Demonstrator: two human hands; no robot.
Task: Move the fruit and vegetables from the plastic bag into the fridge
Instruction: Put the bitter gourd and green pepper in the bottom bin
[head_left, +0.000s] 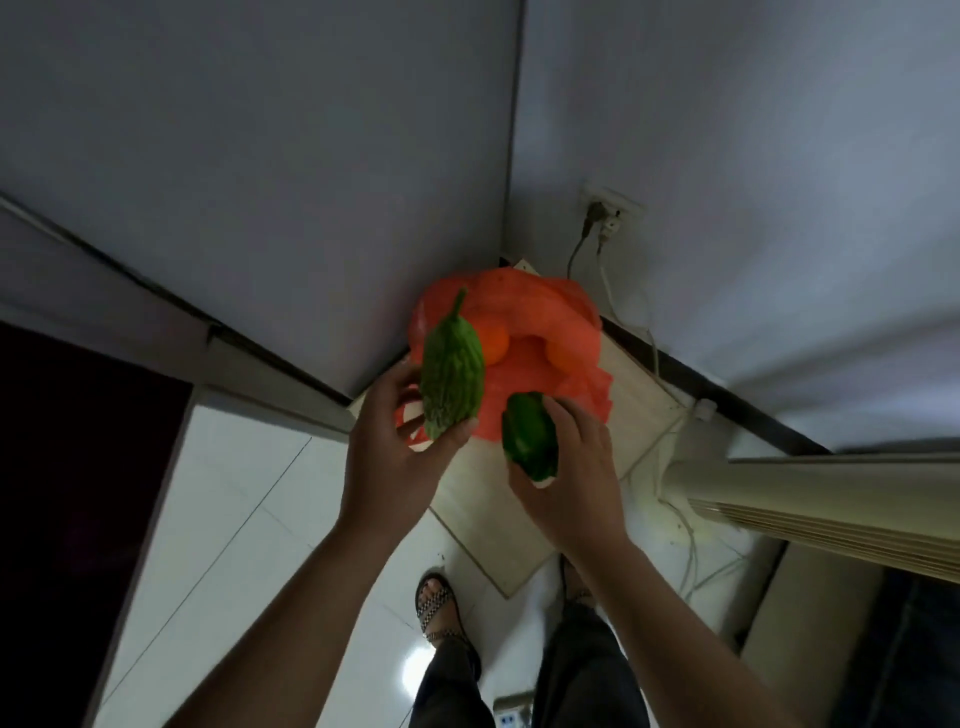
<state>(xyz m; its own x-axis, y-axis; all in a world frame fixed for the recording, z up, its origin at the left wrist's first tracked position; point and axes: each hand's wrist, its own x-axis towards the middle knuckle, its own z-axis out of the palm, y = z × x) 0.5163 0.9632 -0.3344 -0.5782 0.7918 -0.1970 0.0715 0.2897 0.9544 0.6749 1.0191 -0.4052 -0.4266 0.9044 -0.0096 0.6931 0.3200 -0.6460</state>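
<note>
A red-orange plastic bag (550, 327) lies on a low wooden stool (639, 410) in the corner. Two orange fruits (493, 343) show inside the bag. My left hand (400, 441) holds a bumpy green bitter gourd (451, 374) by its lower end, stem pointing up, just in front of the bag. My right hand (571, 467) grips a smooth dark green vegetable (530, 436) at the bag's near edge. Whether the left hand also holds the bag's handle is unclear.
A grey fridge side (260, 182) rises at left, with a dark panel (67, 467) beyond it. A wall socket (608, 213) with cables hangs above the stool. A pale ribbed appliance (831, 499) stands at right. My feet (436, 608) are on white floor tiles.
</note>
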